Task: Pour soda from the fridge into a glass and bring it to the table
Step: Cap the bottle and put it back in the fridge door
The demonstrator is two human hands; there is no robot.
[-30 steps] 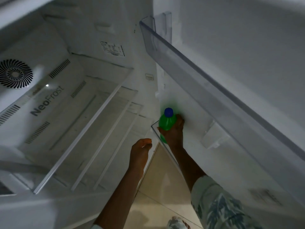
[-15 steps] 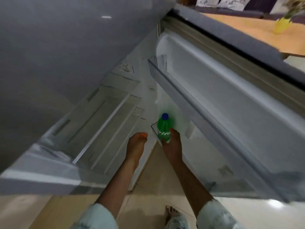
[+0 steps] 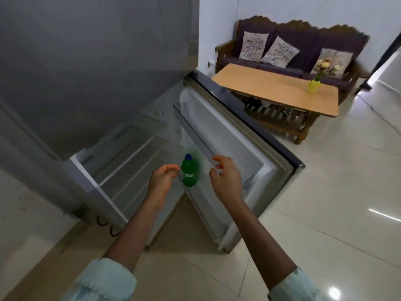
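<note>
Here, two bare hands hover at one green soda bottle in the open fridge door.

Neither grip holds anything: the left hand (image 3: 161, 178) is loosely curled, fingers bent inward, just left of the bottle (image 3: 190, 171); the right hand (image 3: 225, 177) is open with fingers spread, just right of it, apart from it. The bottle stands upright with a blue cap in the lower door shelf (image 3: 208, 211), the only thing in it. The fridge (image 3: 121, 164) shows bare shelves inside. Beyond the door (image 3: 245, 135) stands one wooden desk (image 3: 277, 88) carrying one yellow vase (image 3: 314, 86) with flowers in it. Behind it, one dark sofa (image 3: 303, 42) holds three cushions (image 3: 280, 51).
</note>
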